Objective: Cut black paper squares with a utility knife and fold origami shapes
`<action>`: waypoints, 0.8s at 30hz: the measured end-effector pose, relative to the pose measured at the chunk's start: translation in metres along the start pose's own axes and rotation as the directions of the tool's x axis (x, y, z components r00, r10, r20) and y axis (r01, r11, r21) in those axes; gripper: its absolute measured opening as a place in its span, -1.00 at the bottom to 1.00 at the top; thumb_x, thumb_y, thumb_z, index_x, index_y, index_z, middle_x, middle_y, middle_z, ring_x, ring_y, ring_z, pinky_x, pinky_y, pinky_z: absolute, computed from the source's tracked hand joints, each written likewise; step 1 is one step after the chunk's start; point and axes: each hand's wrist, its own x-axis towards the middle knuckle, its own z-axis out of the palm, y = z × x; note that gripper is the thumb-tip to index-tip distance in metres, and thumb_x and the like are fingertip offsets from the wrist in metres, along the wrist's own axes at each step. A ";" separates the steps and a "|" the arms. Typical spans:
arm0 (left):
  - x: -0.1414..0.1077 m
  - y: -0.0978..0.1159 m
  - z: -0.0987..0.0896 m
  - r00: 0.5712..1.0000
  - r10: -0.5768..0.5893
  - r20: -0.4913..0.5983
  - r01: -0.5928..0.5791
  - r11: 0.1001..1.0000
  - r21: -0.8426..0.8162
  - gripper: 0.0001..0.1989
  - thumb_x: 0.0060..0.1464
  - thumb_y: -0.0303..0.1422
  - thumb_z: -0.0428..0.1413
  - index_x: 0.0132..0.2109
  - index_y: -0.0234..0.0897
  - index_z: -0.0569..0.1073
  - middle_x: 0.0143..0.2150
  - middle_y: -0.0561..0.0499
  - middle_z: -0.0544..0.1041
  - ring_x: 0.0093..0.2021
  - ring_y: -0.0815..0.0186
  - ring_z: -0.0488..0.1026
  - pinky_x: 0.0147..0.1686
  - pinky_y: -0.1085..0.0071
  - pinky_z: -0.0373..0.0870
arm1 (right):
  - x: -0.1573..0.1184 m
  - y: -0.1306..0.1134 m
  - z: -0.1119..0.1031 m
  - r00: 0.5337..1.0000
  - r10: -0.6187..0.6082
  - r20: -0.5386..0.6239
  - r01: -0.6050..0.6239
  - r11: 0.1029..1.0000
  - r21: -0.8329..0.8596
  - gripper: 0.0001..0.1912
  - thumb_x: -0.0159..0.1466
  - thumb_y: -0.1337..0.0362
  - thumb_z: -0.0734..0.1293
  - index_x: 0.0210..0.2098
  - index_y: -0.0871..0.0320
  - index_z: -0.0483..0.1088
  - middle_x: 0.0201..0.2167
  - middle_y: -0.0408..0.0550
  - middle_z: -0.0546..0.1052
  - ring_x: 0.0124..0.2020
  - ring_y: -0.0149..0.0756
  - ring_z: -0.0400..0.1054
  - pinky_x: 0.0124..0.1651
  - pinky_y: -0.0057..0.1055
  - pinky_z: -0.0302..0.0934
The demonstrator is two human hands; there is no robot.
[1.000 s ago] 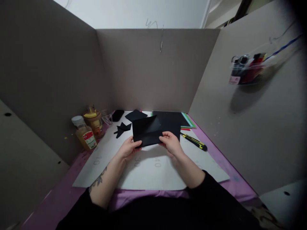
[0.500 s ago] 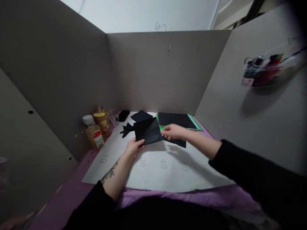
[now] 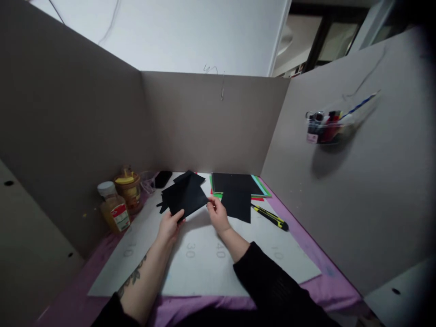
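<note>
A square of black paper (image 3: 186,196) is held up, tilted, above the white sheet. My left hand (image 3: 170,225) grips its lower edge, thumb on top and fingers beneath. At its right corner, my right hand (image 3: 218,213) pinches the paper between thumb and fingertips. Another black paper piece (image 3: 237,204) lies flat just beyond my right hand. Behind the held square rests a further black piece (image 3: 195,176). Partly covered at its left is a cut black shape (image 3: 162,206) with pointed ends.
A stack of coloured sheets (image 3: 235,184), black on top, lies at the back. To the right is a yellow-and-black utility knife (image 3: 272,218). A bottle (image 3: 115,209), a brown jar (image 3: 129,190) and a clear cup (image 3: 147,181) line the left. A pen holder (image 3: 327,129) hangs on the right panel.
The view has shifted, bringing the utility knife into sight. The black square has turned and its right corner now points toward my right hand, whose arm has drawn in closer.
</note>
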 end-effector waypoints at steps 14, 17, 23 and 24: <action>-0.012 -0.013 0.005 0.961 -0.132 0.241 0.063 0.960 0.272 -0.67 -0.24 -0.20 0.30 -0.37 -0.37 0.47 -0.49 0.01 0.47 -0.50 0.36 0.40 -0.54 0.47 0.37 | -0.019 0.011 -0.035 0.952 0.302 0.040 -0.304 0.932 0.199 -0.65 0.02 0.02 0.40 -0.42 0.21 0.43 -0.47 -0.10 0.51 -0.41 -0.29 0.33 -0.29 -0.39 0.21; -0.010 -0.014 0.005 0.964 -0.164 0.207 0.108 0.960 0.260 -0.68 -0.23 -0.18 0.28 -0.43 -0.35 0.44 -0.53 0.06 0.42 -0.52 0.39 0.36 -0.55 0.46 0.37 | -0.018 0.014 -0.036 0.930 0.362 0.058 -0.364 0.893 0.266 -0.64 -0.03 0.01 0.43 -0.43 0.20 0.44 -0.47 -0.09 0.54 -0.41 -0.27 0.36 -0.29 -0.37 0.24; -0.013 -0.013 0.005 0.958 -0.180 0.222 0.130 0.966 0.223 -0.67 -0.24 -0.16 0.28 -0.48 -0.34 0.41 -0.57 0.09 0.38 -0.53 0.40 0.33 -0.55 0.45 0.36 | -0.018 0.009 -0.037 0.894 0.442 0.078 -0.438 0.823 0.362 -0.65 -0.12 0.04 0.49 -0.47 0.17 0.47 -0.51 -0.10 0.55 -0.43 -0.25 0.39 -0.28 -0.35 0.26; -0.014 -0.012 0.005 0.956 -0.187 0.228 0.135 0.965 0.226 -0.66 -0.26 -0.16 0.28 -0.49 -0.34 0.41 -0.57 0.09 0.38 -0.53 0.40 0.33 -0.54 0.45 0.36 | -0.018 0.008 -0.037 0.888 0.454 0.075 -0.448 0.815 0.368 -0.66 -0.13 0.05 0.49 -0.49 0.17 0.46 -0.52 -0.11 0.55 -0.43 -0.25 0.39 -0.29 -0.35 0.27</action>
